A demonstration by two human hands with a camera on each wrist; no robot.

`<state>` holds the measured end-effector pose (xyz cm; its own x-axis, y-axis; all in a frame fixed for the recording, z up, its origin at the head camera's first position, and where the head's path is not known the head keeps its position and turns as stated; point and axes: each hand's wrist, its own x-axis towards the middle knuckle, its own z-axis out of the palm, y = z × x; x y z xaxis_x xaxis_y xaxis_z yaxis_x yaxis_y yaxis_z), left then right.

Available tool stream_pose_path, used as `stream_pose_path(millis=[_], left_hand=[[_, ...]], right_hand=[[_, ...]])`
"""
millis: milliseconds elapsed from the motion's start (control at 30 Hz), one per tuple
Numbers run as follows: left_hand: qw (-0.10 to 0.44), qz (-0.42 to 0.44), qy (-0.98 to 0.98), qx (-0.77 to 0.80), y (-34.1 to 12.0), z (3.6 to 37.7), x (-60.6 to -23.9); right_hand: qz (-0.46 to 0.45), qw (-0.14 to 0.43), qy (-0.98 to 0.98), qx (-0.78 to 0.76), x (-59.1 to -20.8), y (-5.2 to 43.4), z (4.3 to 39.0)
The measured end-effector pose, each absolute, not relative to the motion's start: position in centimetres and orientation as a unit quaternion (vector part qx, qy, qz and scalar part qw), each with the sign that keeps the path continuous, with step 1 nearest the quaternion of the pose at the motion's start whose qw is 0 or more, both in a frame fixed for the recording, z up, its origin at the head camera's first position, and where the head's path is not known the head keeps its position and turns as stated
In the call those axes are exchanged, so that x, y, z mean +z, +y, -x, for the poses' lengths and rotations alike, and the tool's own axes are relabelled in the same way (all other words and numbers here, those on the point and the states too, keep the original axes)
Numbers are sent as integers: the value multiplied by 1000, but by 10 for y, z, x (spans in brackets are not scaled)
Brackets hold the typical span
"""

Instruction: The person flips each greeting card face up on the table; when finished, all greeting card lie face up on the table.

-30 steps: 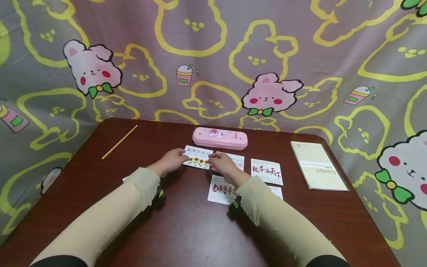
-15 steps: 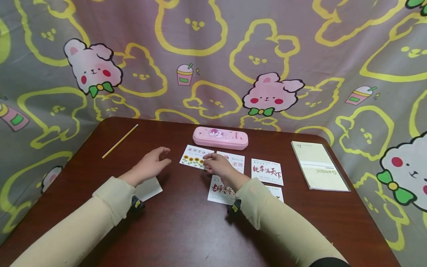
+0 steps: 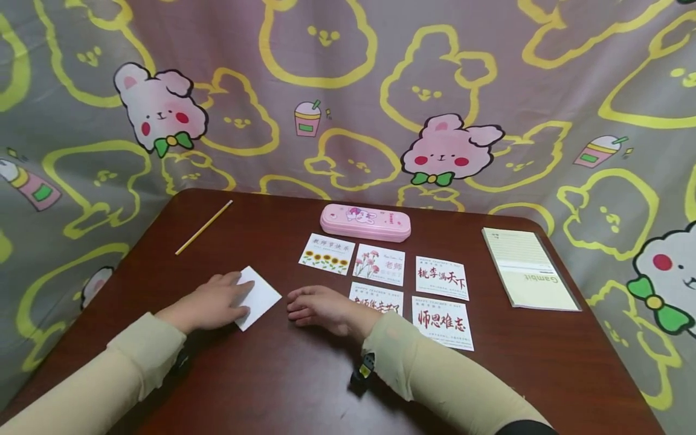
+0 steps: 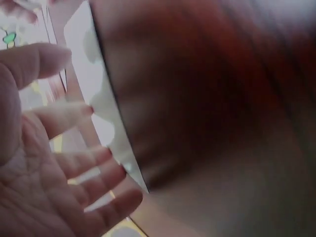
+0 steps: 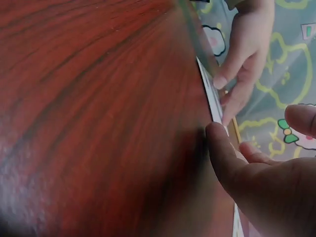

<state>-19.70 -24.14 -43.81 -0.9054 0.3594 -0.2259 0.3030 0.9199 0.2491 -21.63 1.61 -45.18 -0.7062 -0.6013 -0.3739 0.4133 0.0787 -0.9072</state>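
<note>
Fingers of my left hand (image 3: 212,302) lie spread and nearly straight over the left part of a white blank-faced card (image 3: 262,300) on the table. In the left wrist view, the fingertips of that hand overlap the card (image 4: 96,84) near its edge. My right hand (image 3: 321,309) hovers just right of the card, its fingers loosely bent and holding nothing. Behind it lie a sunflower card (image 3: 327,255) and a pink-flower card (image 3: 379,264). A red-lettered card (image 3: 375,294) is partly hidden by the right hand and wrist.
Two more red-lettered cards, an upper one (image 3: 441,278) and a lower one (image 3: 443,323), lie to the right. A pink pencil case (image 3: 365,222) sits at the back, a yellow pencil (image 3: 203,228) at the far left and a notepad (image 3: 530,269) at the right. A patterned curtain (image 3: 348,90) hangs behind.
Both hands have left the sunflower card, which now lies flat in the back row. My left hand has moved left and nearer onto the blank card; my right hand has come nearer and left.
</note>
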Motion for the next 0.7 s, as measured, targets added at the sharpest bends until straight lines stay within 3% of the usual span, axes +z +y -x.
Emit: stream_pose_path(millis=[500,700], left_hand=[[98,-163,976,105,-203,191,-447],[123,-164,971,124,-202,191,-447]], right_hand=[[-55,331,536,-774,-445,2,217],[-79,310,535,-782,-444,1,216]])
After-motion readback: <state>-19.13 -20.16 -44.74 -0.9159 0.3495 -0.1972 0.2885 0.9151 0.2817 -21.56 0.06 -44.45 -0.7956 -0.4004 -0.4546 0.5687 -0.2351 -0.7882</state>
